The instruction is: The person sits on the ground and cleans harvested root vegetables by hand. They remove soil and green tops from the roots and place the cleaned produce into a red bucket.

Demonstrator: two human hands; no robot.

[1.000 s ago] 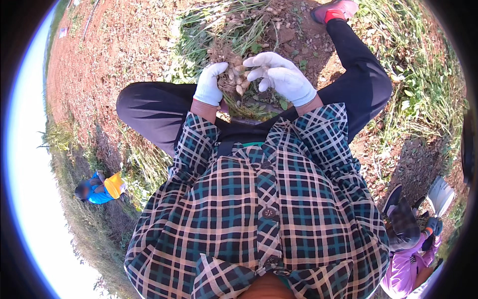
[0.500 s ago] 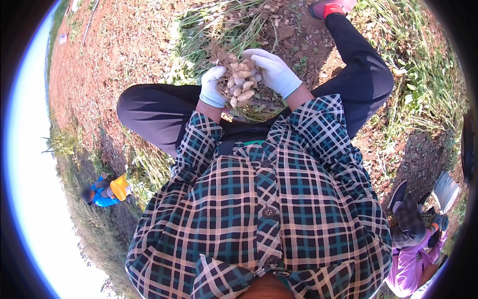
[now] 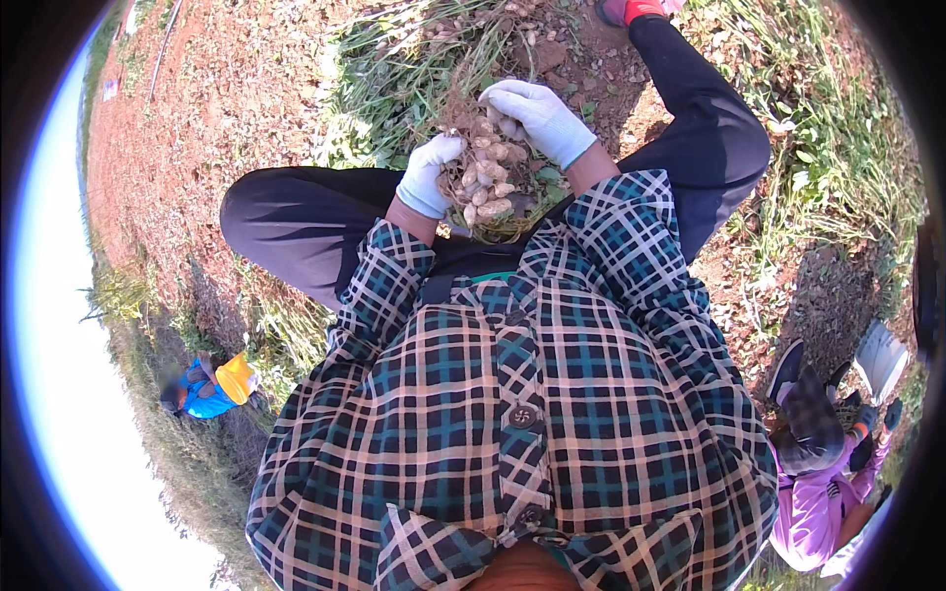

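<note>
A cluster of peanuts (image 3: 485, 179), pale tan pods on thin roots, hangs between my two gloved hands above my lap. My left hand (image 3: 430, 175), in a white glove, is closed around the stems and roots at the cluster's left side. On the upper right, my right hand (image 3: 540, 120), also white-gloved, has its fingers curled over pods at the top of the bunch. Its fingertips are partly hidden among the peanuts. Just beyond the hands lies a heap of pulled peanut plants (image 3: 394, 79) with green stems and more pods.
My bent legs (image 3: 296, 222) frame the work area. Reddish soil (image 3: 227, 89) stretches off to the left. More uprooted plants (image 3: 828, 148) lie at the right. A person in blue with a yellow item (image 3: 236, 378) is at far left; another in purple (image 3: 813, 517) sits at lower right.
My right hand has shifted slightly up the bunch, and the cluster hangs a little lower with its pods turned. My left hand keeps its hold, a little further right.
</note>
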